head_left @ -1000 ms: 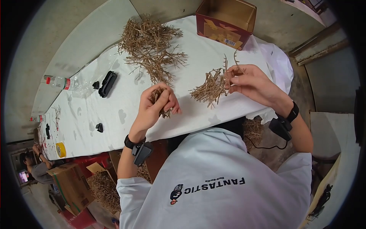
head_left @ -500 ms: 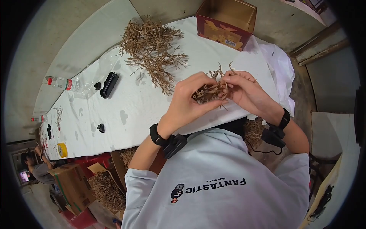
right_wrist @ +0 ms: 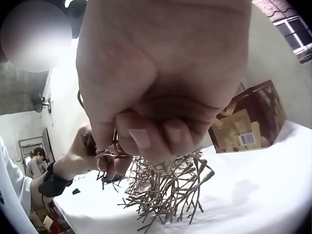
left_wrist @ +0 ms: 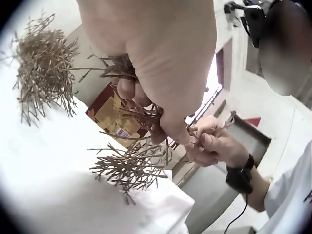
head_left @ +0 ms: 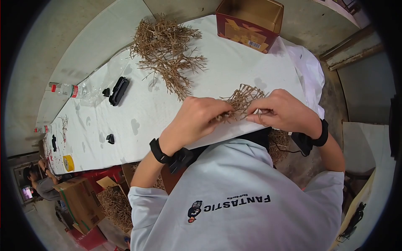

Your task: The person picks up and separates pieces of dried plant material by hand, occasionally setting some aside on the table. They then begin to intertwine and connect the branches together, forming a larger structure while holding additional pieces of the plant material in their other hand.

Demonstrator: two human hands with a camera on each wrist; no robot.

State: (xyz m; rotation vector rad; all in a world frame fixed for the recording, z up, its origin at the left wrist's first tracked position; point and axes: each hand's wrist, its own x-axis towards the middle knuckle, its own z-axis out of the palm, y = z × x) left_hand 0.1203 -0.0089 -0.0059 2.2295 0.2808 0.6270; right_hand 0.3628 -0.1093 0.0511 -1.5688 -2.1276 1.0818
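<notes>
My left hand (head_left: 194, 119) grips a small bundle of dry brown twigs, and their stub ends show at its fingers in the head view. Thumb and fingers of my right hand (head_left: 287, 111) pinch a thin twig close beside it. A spray of branching twigs (head_left: 243, 98) fans out just beyond both hands, over the white cloth. The same twigs (right_wrist: 168, 190) hang below the right fingers in the right wrist view. In the left wrist view, more stems (left_wrist: 146, 114) poke out between the left fingers, which partly hide them.
A larger twig heap (head_left: 165, 46) lies on the white-covered table (head_left: 159, 136). An open red box (head_left: 247, 31) stands at the far right. Black devices (head_left: 119, 91), plastic bottles (head_left: 65, 90) and yellow tape (head_left: 68, 163) sit leftward. Cartons with twigs (head_left: 115, 207) stand below, near another person (head_left: 44, 186).
The left hand has moved right with its twigs to meet the right hand. The right hand went from holding out a bunch to pinching a twig, and the bunch now spreads beyond both hands.
</notes>
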